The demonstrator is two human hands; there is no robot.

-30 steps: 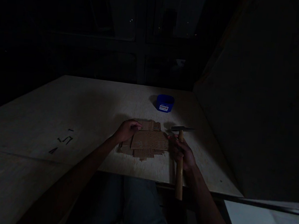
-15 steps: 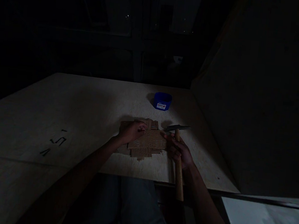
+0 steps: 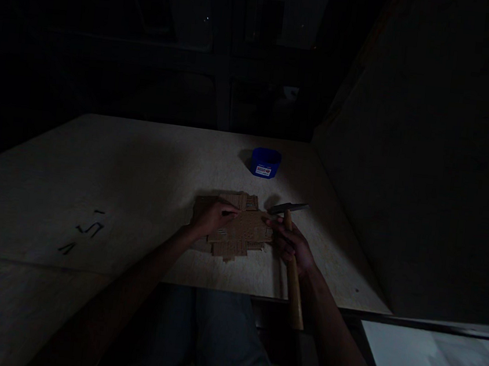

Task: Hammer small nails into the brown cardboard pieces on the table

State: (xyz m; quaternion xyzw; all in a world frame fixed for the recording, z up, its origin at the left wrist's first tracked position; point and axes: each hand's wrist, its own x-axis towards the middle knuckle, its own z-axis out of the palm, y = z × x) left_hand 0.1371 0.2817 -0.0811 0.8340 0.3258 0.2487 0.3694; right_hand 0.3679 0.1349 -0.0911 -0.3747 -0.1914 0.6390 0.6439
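Stack of torn, flat brown corrugated cardboard pieces [image 3: 246, 227]: sitting on the pale wood-look tabletop [image 3: 163, 166] near its front edge, right between the two hands. Layers are kinda messy, with a roughly rectangular piece on top and ragged ends poking out around it.

Bare left hand [image 3: 213, 219]: over the left part of the stack, fingers bunched close to the thumb on the top piece. Too dim for me to tell if anything's pinched in there.

Bare right hand [image 3: 293, 247]: wrapped around the hammer with a light wooden handle and dark metal head [image 3: 293, 284], gripping it pretty high up. The fingertips reach the right edge of the cardboard and look to be touching it.

Hammer: head just beyond the hand, handle slanting back so the butt end sticks out past the table's front edge.

Blue plastic tub with a white label [image 3: 265, 163]: upright behind the cardboard, well apart from both hands.

Thin dark nail-like pieces [image 3: 97, 226]: scattered off to the left, well away from the left hand. Some overlap.

Legs in blue denim [image 3: 222, 332]: under the front edge.

Lighting: super dark, honestly.
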